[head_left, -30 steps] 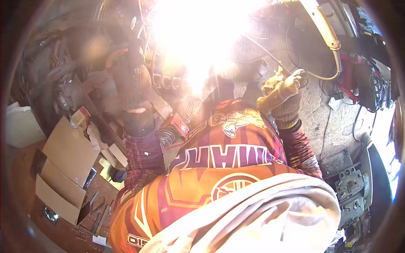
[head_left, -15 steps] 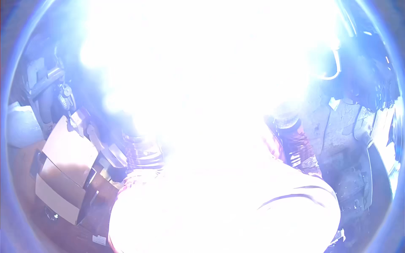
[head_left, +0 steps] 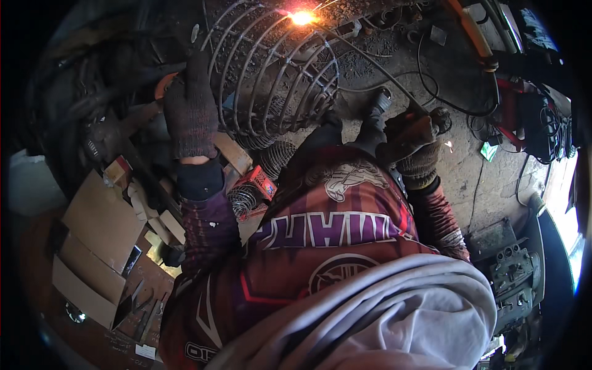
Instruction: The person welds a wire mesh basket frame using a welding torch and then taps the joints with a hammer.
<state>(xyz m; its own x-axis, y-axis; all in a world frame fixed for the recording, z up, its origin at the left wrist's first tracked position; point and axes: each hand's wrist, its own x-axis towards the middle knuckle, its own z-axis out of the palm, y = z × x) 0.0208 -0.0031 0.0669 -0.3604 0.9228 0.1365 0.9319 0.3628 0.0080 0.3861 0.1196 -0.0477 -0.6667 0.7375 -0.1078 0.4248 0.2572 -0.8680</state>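
Note:
A round cage of bent metal rods stands upright in front of me. At its upper part a small orange-white spot glows. My right hand, in a dark knitted glove, is closed around a welding electrode holder. From it a long thin electrode slants up and left toward the glowing spot. My left hand, also gloved, lies at the cage's left edge with at least one finger stretched upward. Its remaining fingers are partly hidden, and any contact with the rods is unclear.
Coiled wire rings lie below the cage, near a small red box. Opened cardboard and pliers are at the left. A black cable loops across the floor on the right, near a grey machine.
Half a second ago a white-blue glare covered the middle of the view. It has shrunk to a small orange glow, and the cage and both hands now show.

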